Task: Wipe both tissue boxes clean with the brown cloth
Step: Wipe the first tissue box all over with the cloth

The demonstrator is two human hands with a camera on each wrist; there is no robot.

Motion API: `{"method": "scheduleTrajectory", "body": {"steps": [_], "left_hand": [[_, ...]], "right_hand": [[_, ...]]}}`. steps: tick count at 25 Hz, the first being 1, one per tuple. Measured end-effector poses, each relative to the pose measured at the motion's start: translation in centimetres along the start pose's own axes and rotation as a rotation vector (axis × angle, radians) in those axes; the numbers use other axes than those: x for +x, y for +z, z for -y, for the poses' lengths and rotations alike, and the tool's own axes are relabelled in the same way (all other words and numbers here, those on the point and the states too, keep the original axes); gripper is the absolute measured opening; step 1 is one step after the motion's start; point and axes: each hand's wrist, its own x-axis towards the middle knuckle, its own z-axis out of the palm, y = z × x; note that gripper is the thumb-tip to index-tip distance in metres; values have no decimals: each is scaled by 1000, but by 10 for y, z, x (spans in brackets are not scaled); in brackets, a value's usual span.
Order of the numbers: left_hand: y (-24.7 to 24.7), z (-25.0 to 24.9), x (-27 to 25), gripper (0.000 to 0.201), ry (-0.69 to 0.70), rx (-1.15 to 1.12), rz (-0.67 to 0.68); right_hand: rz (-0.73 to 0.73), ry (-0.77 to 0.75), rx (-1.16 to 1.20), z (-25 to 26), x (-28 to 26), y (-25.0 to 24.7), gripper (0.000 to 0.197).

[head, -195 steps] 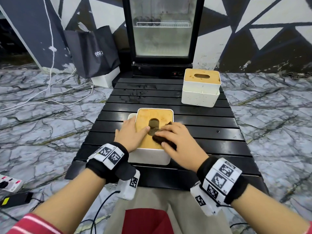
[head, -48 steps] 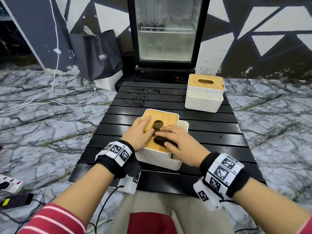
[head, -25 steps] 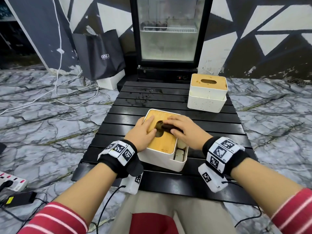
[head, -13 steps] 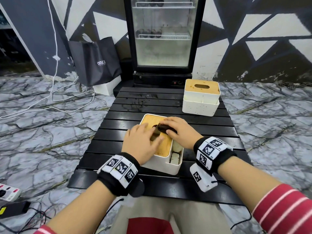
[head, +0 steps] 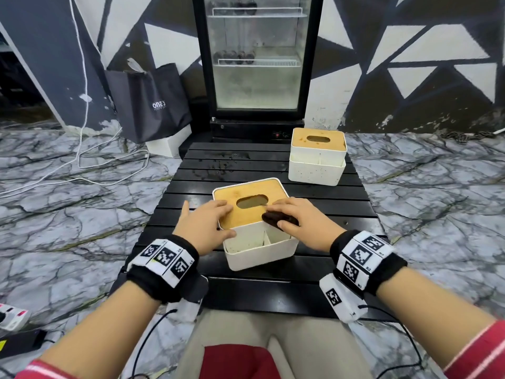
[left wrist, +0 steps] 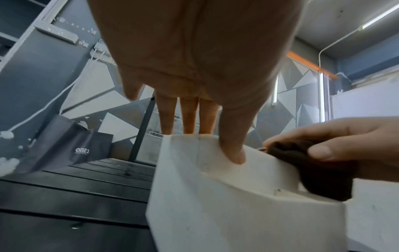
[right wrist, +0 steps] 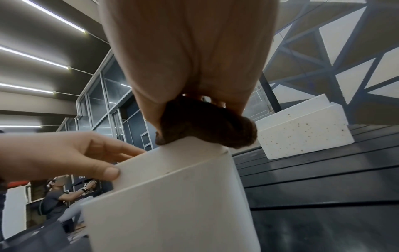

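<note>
The near tissue box (head: pixel 259 253) is white with a wooden slotted lid (head: pixel 246 203) and sits mid-table, its open side compartments facing me. My left hand (head: pixel 216 217) rests on the box's left side, fingers straight on the lid, thumb against the white wall (left wrist: pixel 215 213). My right hand (head: pixel 297 217) grips the bunched brown cloth (head: pixel 278 218) and presses it on the lid's near right corner, as the right wrist view shows the cloth (right wrist: pixel 207 124) on the box edge (right wrist: pixel 172 196). The second tissue box (head: pixel 317 160) stands at the table's far right.
The black slatted table (head: pixel 246 160) stands on a marble floor. Behind it are a glass-door fridge (head: pixel 257 58) and a black bag (head: pixel 147 102). White cables (head: pixel 82 165) and a power strip (head: pixel 11 315) lie on the floor at left. Another person (right wrist: pixel 56 196) sits in the background.
The near box has been turned so that its open compartments now face me instead of the right. The cloth has moved from the lid's slot to its near right corner.
</note>
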Motion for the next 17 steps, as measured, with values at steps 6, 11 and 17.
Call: {"method": "scheduleTrajectory", "body": {"steps": [6,11,17], "left_hand": [[9,5,5,58,16,-101,-7],[19,7,2,56,26,-183,-18],[22,6,1,56,53,-235,-48]], "right_hand": [[-87,17,80,8,-16,-3,40],[-310,125,192,-14,-47,-14,39],[-115,255,-19,-61,-66,13,32]]}}
